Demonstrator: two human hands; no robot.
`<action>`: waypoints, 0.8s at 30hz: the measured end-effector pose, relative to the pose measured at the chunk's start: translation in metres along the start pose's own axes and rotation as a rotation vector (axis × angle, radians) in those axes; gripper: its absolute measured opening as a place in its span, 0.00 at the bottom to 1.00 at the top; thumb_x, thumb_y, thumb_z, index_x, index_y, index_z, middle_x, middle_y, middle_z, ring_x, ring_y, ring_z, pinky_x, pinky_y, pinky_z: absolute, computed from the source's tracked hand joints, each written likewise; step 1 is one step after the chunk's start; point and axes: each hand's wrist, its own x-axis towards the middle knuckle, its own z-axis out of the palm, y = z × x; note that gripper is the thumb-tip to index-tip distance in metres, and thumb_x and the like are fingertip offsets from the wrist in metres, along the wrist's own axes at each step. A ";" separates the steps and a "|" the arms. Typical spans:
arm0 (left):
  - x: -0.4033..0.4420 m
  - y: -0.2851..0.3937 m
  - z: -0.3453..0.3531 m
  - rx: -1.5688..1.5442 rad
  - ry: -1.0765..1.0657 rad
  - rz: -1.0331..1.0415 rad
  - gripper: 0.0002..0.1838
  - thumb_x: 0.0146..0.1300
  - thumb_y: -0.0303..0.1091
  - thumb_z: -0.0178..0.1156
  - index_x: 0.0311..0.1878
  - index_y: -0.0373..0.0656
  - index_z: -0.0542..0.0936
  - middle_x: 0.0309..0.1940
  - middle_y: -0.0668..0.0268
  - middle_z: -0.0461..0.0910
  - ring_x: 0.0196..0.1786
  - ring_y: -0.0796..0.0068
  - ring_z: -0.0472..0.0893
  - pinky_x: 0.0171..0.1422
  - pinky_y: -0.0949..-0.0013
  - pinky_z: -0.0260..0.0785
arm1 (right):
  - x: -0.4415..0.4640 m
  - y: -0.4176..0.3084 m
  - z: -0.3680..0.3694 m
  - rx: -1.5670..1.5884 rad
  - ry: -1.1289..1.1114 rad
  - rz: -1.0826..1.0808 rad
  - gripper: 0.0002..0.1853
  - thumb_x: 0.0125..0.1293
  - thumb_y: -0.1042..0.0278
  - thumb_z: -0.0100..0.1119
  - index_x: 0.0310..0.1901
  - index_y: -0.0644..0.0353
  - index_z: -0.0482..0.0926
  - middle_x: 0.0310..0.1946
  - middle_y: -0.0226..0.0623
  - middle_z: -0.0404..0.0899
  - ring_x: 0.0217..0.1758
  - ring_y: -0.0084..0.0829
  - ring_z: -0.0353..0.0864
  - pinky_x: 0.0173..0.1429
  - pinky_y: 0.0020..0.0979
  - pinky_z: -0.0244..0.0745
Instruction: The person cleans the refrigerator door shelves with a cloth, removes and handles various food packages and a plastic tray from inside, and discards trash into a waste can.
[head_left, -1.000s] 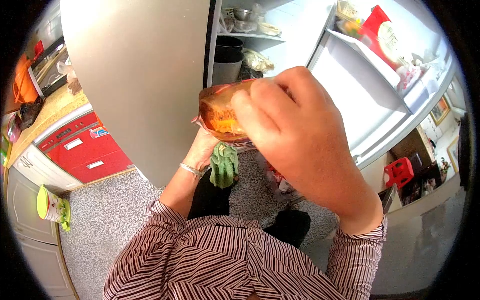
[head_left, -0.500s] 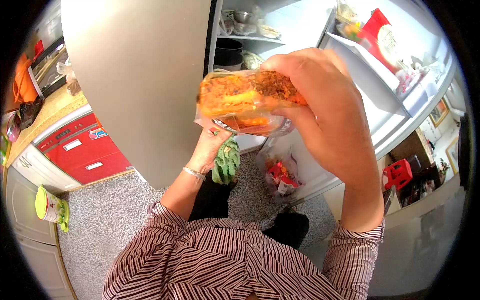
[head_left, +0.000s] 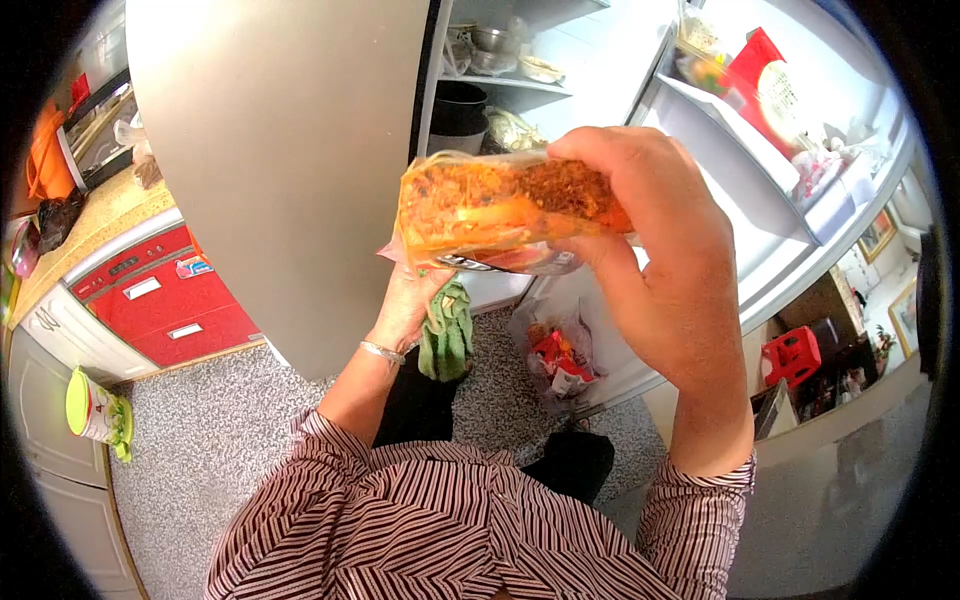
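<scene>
A clear plastic package of orange-red food (head_left: 480,205), block-shaped with a dark crumbly end, is held up in front of the open fridge. My right hand (head_left: 670,260) grips its right end, thumb below and fingers above. Behind and under its left end is my left hand (head_left: 405,305), with a green cloth (head_left: 446,335) hanging from it. The package hides most of the left fingers, so whether they also touch it cannot be made out.
The fridge door (head_left: 740,150) stands open on the right, with a red packet (head_left: 765,90) in its upper bin and a bag (head_left: 562,350) lower down. Shelves hold a black pot (head_left: 458,105) and metal bowls. A closed grey door panel (head_left: 270,180) is at left.
The package has shifted slightly down and to the right in view, tilting so more of its orange face shows. Both hands keep their holds.
</scene>
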 end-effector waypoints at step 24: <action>-0.006 0.016 0.029 -0.072 -0.233 -0.095 0.40 0.61 0.47 0.71 0.71 0.41 0.66 0.62 0.62 0.76 0.63 0.62 0.78 0.67 0.57 0.73 | -0.008 0.017 0.023 -0.136 -0.219 0.079 0.21 0.56 0.68 0.68 0.52 0.61 0.77 0.44 0.45 0.80 0.49 0.46 0.77 0.54 0.41 0.72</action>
